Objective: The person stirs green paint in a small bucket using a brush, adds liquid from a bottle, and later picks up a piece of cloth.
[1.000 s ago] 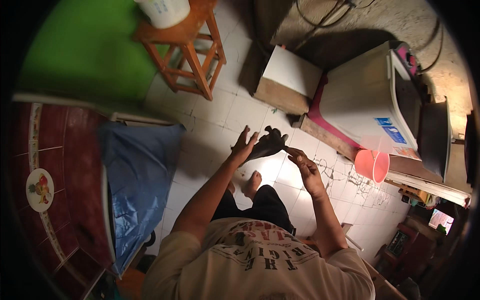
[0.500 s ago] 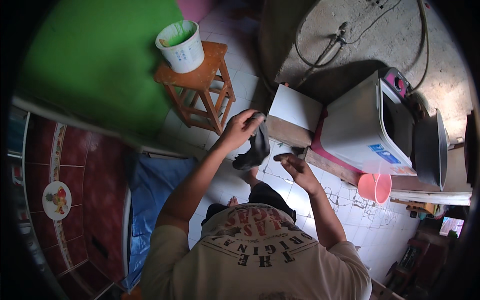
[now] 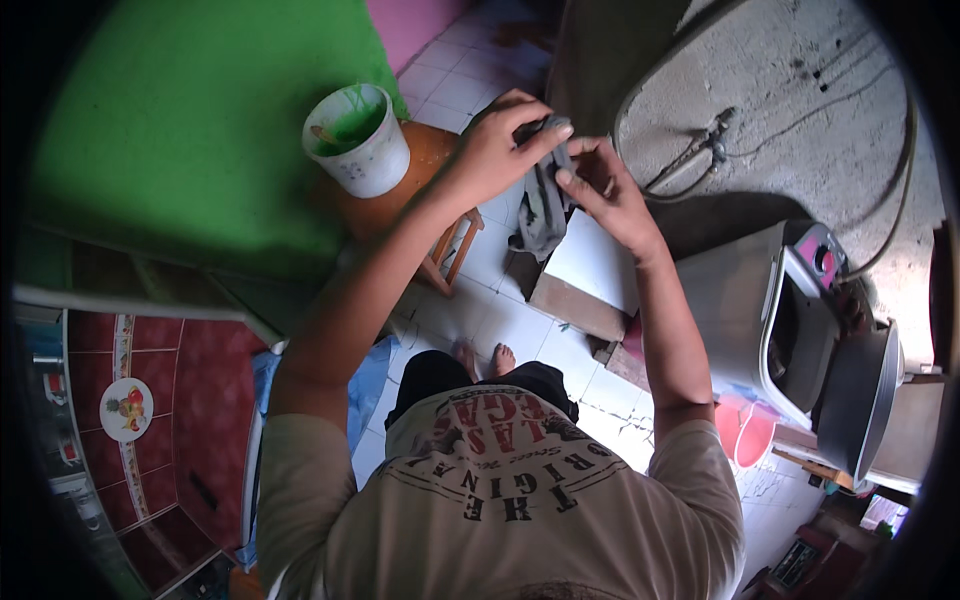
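A limp dark grey cloth (image 3: 543,208) hangs in front of me, bunched at its top. My left hand (image 3: 500,148) is closed on its upper end, thumb pressing from the near side. On the cloth's right edge, my right hand (image 3: 610,200) pinches with thumb and fingers curled, partly overlapping the fabric. Beyond my left forearm a white bucket (image 3: 378,165) with green paint inside stands upright on a brown wooden stool (image 3: 428,150). Something like a handle leans inside the bucket.
At right stand a white washing machine (image 3: 735,310) and a pink bucket (image 3: 745,435). A white-topped block (image 3: 590,265) sits beneath the cloth. Behind are a green wall (image 3: 220,110) and a rough wall with a tap (image 3: 715,140). Blue sheeting (image 3: 375,385) lies at left.
Both hands have risen and moved farther away from my body with the cloth. My right hand, apart from it before, now grips its right edge. The view has shifted slightly.
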The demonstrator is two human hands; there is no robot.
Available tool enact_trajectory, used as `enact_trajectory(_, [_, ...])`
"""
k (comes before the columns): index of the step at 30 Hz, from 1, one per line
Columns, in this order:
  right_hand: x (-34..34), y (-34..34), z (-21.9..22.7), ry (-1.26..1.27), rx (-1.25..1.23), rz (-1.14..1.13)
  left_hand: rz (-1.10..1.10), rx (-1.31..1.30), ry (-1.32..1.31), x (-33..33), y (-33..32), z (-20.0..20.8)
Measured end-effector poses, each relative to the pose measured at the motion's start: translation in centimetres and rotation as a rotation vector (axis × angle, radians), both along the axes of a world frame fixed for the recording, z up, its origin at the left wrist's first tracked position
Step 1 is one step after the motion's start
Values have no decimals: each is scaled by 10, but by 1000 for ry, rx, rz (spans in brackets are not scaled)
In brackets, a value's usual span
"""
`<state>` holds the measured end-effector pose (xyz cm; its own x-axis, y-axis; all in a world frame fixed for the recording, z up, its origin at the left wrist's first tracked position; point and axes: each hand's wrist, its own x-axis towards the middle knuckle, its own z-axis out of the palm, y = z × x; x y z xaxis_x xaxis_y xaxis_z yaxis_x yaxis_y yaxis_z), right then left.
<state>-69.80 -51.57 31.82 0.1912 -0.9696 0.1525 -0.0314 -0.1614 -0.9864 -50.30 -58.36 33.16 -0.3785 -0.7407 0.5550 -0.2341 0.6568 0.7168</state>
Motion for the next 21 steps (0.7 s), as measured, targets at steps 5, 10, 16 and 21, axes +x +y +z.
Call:
enact_trajectory(5, [5, -70, 12, 577, -486, -660, 91, 151, 81, -22, -77, 31])
enact_trajectory(10, [45, -109, -30, 631, -289, -544, 160, 419, 231, -28, -160, 31])
enact_trajectory(16, [32, -182, -57, 295, -218, -536, 399, 79, 111, -1, -244, 31])
enact_trajectory(21, [4, -239, -45, 377, -301, -595, 402, 79, -85, 37, -295, 20])
